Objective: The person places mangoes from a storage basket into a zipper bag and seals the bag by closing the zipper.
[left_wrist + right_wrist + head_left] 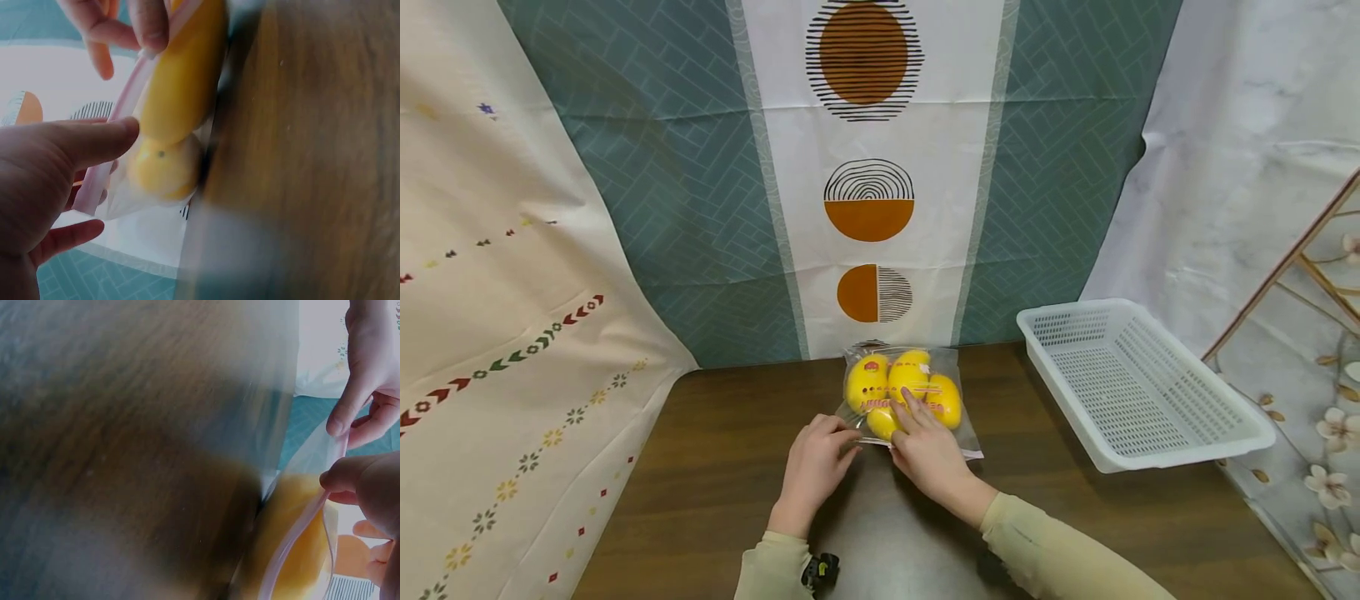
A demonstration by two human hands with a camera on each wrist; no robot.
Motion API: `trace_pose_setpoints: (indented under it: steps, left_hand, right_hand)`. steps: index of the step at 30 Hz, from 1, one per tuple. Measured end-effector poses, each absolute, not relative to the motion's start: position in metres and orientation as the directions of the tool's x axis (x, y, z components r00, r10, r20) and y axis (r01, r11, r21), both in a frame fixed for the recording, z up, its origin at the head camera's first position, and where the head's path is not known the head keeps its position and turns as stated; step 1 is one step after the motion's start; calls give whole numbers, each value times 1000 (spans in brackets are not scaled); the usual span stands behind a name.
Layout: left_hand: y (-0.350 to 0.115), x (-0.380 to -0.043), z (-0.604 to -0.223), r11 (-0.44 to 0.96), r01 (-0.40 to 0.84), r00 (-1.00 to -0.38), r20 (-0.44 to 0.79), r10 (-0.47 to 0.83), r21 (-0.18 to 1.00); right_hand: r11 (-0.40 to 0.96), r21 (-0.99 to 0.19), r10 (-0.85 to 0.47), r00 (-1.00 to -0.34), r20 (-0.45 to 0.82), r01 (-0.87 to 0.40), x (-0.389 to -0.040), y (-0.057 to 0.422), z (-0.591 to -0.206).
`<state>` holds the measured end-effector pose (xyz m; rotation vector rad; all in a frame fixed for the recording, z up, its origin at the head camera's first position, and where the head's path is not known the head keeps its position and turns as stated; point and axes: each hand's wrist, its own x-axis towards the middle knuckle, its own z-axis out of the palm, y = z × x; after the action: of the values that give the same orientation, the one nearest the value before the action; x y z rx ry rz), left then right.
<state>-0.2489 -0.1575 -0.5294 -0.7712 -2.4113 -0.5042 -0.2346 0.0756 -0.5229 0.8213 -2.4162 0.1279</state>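
A clear zip bag (pixel 951 364) with red print lies against the patterned cloth at the table's back, its pinkish zip edge (pixel 289 542) towards me. Several smooth yellow mango-like fruits (pixel 867 382) fill it. My left hand (pixel 817 467) pinches the left part of the zip edge between thumb and fingers. Close beside it, my right hand (pixel 927 450) has its thumb (pixel 337 475) on that same edge, fingers over the bag and fruit in the head view. In the right wrist view the two bag walls stand apart below the right thumb.
A white plastic basket (pixel 1157 460) with slotted walls stands to the right on the wooden table (pixel 700 500). Patterned cloths (pixel 662 208) hang behind and at both sides. A dark watch-like band (pixel 820 571) shows near the left sleeve.
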Motion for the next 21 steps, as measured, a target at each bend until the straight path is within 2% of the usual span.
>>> trace_pose_setpoints:
  steps: [8, 15, 21]
  left_hand:
    - [-152, -246, -534, 788, 591, -688, 617, 382, 171]
    - [-153, -244, -532, 799, 552, -739, 583, 337, 238]
    - [-156, -246, -530, 824, 503, -774, 560, 296, 260]
  right_hand:
    - [809, 95, -530, -651, 543, -580, -232, 76, -526]
    - [805, 111, -540, -644, 541, -582, -230, 79, -523]
    - [820, 121, -534, -670, 516, -560, -227, 86, -519]
